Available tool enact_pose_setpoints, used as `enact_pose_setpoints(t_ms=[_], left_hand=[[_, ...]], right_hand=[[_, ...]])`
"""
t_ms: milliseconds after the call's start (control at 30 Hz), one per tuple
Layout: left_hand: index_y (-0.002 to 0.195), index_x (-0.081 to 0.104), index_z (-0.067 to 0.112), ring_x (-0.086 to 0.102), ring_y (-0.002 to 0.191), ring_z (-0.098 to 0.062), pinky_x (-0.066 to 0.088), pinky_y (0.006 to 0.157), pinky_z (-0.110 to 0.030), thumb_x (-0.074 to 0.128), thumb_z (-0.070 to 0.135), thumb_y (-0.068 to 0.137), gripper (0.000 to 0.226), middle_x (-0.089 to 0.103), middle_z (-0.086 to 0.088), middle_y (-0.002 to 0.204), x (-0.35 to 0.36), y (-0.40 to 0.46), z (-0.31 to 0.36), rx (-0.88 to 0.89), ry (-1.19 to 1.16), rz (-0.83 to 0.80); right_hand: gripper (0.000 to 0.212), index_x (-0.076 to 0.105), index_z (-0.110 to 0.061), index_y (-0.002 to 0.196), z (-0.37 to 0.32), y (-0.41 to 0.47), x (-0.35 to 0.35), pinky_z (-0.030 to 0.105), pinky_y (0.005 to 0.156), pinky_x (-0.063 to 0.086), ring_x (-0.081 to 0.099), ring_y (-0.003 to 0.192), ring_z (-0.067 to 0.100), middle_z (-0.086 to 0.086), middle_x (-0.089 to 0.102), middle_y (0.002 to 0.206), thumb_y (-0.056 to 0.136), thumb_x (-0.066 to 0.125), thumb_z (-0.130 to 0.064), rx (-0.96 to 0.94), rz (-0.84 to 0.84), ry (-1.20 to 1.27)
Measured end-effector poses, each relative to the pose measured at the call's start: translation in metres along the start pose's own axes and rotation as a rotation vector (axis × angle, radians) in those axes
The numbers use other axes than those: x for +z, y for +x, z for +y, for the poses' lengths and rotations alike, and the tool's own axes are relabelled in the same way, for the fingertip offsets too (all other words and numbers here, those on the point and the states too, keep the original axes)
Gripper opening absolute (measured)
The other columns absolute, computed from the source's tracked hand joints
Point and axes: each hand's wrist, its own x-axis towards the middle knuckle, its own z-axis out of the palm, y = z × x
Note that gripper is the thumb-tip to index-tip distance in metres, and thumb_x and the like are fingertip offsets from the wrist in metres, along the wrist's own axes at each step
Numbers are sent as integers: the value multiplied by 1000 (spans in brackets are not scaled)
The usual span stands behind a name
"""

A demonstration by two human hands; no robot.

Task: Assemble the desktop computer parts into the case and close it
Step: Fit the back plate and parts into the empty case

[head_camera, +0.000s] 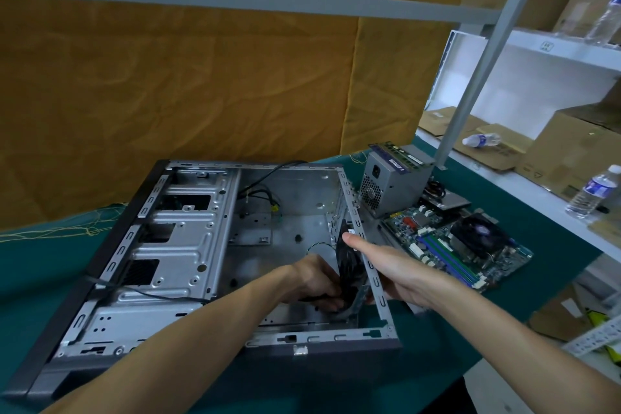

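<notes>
The open grey sheet-metal computer case (208,245) lies on its side on the dark green cloth-covered table (40,265), its interior facing up. A round black case fan (351,265) stands on edge against the inside of the case's perforated rear wall (361,239). My left hand (316,279) reaches inside the case and grips the fan, fingers curled around its lower edge. My right hand (396,269) comes from outside the rear wall: the thumb lies straight along the wall's top rim, and the fingers wrap behind the panel, out of sight, so I judge it grasping the wall. Thin black cables (265,193) run across the case floor near the far corner.

Just beside the rear wall, outside the case, a green motherboard (447,242) with a black cooler fan lies flat on the table. Behind it stands a grey boxed power supply (393,185). Clear plastic water bottles (594,191) rest on the white shelving (537,175) to the right.
</notes>
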Motion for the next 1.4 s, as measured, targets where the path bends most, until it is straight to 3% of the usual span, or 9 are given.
enact_pose_setpoints(t_ms=[167,400,667,800,900,1067,1133,1233,1400], left_hand=[[96,70,-5,68,53,-11,51,49,-17,60,-11,93,12,71,-14,74,5,-2,2,-4,-46,38],[86,75,5,71,76,-19,61,75,-27,74,-8,82,14,75,-20,89,-1,-4,3,60,68,-9],[87,76,3,69,61,-10,53,59,-17,71,-11,83,16,75,-9,74,0,-4,1,61,56,-7],[84,76,6,71,69,-13,55,66,-19,72,-11,83,17,75,-7,77,-1,-2,2,63,78,-11],[102,74,-6,70,69,-15,57,67,-24,71,-10,84,18,75,-13,84,-1,0,1,82,126,0],[107,74,-6,74,100,-31,58,96,-44,72,2,89,20,76,-19,104,-2,4,0,102,259,37],[99,77,-2,76,94,-25,59,94,-41,73,7,89,14,78,-14,96,-3,4,-1,95,304,54],[94,78,0,77,88,-20,61,90,-37,74,5,88,9,79,-9,90,-2,5,-1,82,340,85],[93,78,2,75,98,-21,60,93,-37,78,2,84,9,78,-11,101,1,2,12,6,384,77]], right_hand=[[57,67,-23,112,3,6,-1,52,90,60,77,94,26,8,80,97,86,61,-74,-10,2,-17],[49,64,-28,103,5,9,-3,50,82,63,77,91,26,5,80,91,87,60,-74,-29,-22,-13],[44,58,-39,100,7,17,-7,50,84,62,78,88,24,0,80,89,83,57,-80,-38,-65,-57],[74,66,-27,119,5,19,-8,35,69,61,77,81,20,4,79,96,75,56,-86,-21,-57,-112],[62,67,-28,109,3,20,-11,30,61,59,75,70,15,-2,78,79,81,56,-82,-38,-121,-116],[89,66,-17,130,5,27,-17,45,97,58,65,98,21,-1,69,103,75,58,-86,-54,-157,-178],[83,72,-23,119,6,26,-21,44,92,60,71,94,21,0,76,97,71,59,-89,-67,-233,-156],[77,60,-39,129,7,26,-38,47,84,61,75,101,30,12,71,124,75,52,-92,-53,-363,-119],[44,64,2,117,18,56,-83,37,66,60,74,71,23,9,71,95,103,56,-39,-225,182,-202]])
